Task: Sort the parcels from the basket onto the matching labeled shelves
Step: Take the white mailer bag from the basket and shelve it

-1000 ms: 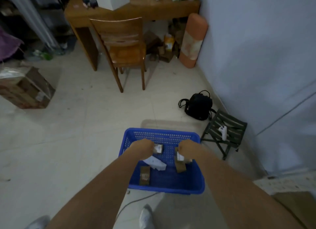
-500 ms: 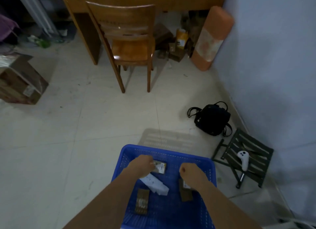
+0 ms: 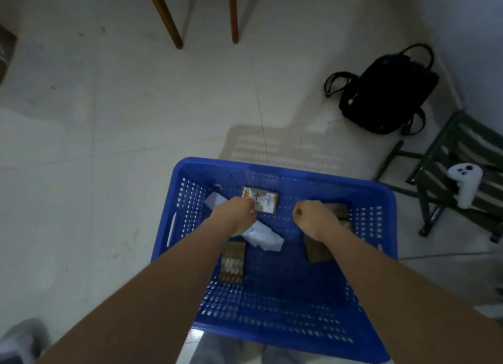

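While over perforated blue plastic basket: left hand grip and right hand grip clenched, contents hidden.

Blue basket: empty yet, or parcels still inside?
Not empty: the blue basket holds small brown parcels and a white mailer.

- A blue perforated basket is set on the floor.
- A labelled brown parcel lies flat by the far wall.
- A white parcel, crumpled, lies at the middle.
- A brown parcel lies flat at near left.
- Another brown parcel lies at the right, partly hidden.
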{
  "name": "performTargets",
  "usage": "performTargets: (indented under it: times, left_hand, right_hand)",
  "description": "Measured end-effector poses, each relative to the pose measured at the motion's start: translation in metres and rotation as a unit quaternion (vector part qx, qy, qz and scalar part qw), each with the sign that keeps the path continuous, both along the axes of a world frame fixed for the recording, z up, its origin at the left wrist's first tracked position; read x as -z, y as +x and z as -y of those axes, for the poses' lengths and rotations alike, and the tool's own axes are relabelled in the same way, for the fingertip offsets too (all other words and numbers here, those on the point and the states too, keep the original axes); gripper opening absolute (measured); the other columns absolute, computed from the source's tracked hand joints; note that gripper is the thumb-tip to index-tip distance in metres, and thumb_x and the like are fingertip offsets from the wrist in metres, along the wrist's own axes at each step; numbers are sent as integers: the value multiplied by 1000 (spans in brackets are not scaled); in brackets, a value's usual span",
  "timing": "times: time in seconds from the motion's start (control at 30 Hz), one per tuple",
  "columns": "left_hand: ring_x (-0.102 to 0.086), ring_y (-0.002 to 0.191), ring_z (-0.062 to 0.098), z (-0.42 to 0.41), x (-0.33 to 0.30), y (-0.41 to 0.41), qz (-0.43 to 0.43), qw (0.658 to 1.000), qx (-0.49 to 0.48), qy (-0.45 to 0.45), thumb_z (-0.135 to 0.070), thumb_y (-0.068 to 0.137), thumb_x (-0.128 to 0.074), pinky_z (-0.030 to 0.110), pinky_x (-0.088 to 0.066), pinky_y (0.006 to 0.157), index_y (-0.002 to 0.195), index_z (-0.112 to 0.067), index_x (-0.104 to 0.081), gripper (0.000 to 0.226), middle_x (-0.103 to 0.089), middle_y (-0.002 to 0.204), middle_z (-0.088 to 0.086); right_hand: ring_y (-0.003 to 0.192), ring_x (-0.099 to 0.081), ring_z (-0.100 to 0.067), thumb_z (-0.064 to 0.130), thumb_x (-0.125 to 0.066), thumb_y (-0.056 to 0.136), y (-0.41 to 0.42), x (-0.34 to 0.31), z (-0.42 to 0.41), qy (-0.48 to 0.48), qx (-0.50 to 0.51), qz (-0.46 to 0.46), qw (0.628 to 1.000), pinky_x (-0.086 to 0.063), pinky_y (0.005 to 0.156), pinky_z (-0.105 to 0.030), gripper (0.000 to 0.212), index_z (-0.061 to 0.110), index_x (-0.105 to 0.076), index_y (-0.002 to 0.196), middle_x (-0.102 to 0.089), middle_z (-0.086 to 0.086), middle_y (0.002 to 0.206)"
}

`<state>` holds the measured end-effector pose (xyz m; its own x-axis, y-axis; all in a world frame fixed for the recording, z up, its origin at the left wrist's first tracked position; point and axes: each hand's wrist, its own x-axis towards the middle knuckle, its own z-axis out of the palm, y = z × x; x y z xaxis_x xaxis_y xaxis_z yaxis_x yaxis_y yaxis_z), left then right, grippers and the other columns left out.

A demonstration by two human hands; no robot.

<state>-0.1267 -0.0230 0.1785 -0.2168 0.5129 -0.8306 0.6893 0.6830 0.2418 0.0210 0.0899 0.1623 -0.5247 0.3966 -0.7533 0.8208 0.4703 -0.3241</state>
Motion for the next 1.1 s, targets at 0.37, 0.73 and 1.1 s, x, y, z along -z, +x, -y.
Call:
performTargets:
  times: [0.37, 0.73, 1.1]
  left_hand:
    - [-57, 103, 25, 89, 227, 15, -6, 998, -53, -22, -29, 95, -41, 34, -45, 78, 121, -16, -51, 31, -58, 119, 6]
    - [-56, 109, 28, 113, 354, -11, -21, 994, -102, -22, -36, 98, -40, 39, -48, 88, 124, -17, -48, 33, -56, 124, 8]
    - [-53, 114, 29, 93, 293, -9, -1, 981, -191, -46, -33, 99, -40, 37, -46, 93, 130, -12, -45, 38, -52, 131, 11]
  right_hand:
    - [88, -54, -25, 15, -41, 96, 14, 215, 91, -40, -27, 47, 998, -38, 70, -30, 15, 11, -55, 102, -57, -12, 108]
    - [131, -31, -33, 38, -59, 89, -20, 366, 96, 37, 40, 47, 997, -35, 104, -45, 58, 9, -37, 134, -32, -13, 142]
    - [114, -54, -28, 25, -52, 95, -39, 303, 90, -79, 12, 112, 991, -47, 90, -36, 44, 11, -44, 136, -49, -12, 132]
